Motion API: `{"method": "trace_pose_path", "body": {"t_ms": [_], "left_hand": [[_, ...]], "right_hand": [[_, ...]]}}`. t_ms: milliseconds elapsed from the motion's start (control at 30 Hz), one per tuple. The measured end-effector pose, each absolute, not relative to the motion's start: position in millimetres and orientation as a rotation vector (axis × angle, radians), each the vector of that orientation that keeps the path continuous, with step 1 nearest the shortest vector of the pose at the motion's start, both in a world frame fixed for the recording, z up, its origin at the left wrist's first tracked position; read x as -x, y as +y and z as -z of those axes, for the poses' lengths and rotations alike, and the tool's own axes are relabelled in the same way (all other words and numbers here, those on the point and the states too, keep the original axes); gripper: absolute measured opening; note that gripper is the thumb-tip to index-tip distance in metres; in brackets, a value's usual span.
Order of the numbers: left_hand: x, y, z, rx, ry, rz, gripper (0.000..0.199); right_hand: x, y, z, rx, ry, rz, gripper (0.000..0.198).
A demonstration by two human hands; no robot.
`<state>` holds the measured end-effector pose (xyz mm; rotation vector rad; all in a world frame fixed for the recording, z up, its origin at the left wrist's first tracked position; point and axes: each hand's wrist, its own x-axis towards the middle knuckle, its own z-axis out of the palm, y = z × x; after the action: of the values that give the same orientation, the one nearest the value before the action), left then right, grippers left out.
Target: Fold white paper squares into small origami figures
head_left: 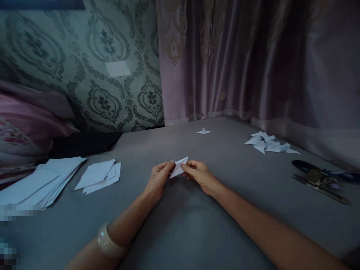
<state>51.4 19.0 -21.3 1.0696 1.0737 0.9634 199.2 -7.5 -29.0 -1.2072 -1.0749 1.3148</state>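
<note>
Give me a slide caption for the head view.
Left hand and right hand hold a folded white paper over a grey surface.

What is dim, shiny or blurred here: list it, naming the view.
Head view: dim light overall; dark folds in the curtain; small glints on the bangle; dark items at right smeared; lower-left corner pixelated; held paper fairly crisp.

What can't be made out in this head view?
All in the head view:
Folded paper: underside, turned away from the camera.
Left hand and right hand: some fingertips, behind the paper or the hand itself.
Paper stack: near-left part, masked by pixelation.
Folded-paper heap: exact count, pieces overlap.
Item cluster at right: exact shapes, blurred.
</note>
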Motion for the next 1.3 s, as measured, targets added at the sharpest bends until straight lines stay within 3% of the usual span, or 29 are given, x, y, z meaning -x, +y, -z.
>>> {"method": "trace_pose_path", "body": {"t_ms": [100,267,367,533,700,767,867,1100,1300], "left_hand": [[-47.6,21.5,20.1,-1.112,1.024,-0.863,0.045],[-44.2,20.2,16.9,-1.409,1.193,-0.707,0.034],[-43.1,21.1,20.9,-1.583,1.247,-0.644,0.031],[-38.4,29.5,30.1,-1.936,1.294,-0.619,0.028],[-34.4,35.3,35.4,-2.145,1.349,-0.619,0.020],[-33.4,35.1,37.2,-2.212,1.305,-0.675,0.017],[-32.0,32.6,37.2,-2.312,1.161,-0.660,0.029],[-30.2,32.1,28.8,-2.319,1.112,-0.579,0.018],[-29.5,39.3,28.1,-2.238,1.178,-0.536,0.025]], "right_hand": [[-203.7,-5.7,29.9,1.264,-1.127,-1.297,0.021],[-211.0,-2.0,34.2,1.420,-1.251,-1.170,0.016],[-213.7,0.7,41.3,1.462,-1.373,-1.040,0.023],[-212.7,2.0,48.6,1.490,-1.674,-0.791,0.013],[-214.7,-4.1,43.7,1.479,-1.943,-0.587,0.027],[-218.0,-7.0,40.0,1.476,-2.037,-0.562,0.033],[-222.6,-10.2,34.4,1.489,-2.121,-0.560,0.035],[-223.0,-6.3,31.6,1.479,-2.085,-0.565,0.018],[-223.7,5.7,36.8,1.528,-1.997,-0.616,0.017]]}}
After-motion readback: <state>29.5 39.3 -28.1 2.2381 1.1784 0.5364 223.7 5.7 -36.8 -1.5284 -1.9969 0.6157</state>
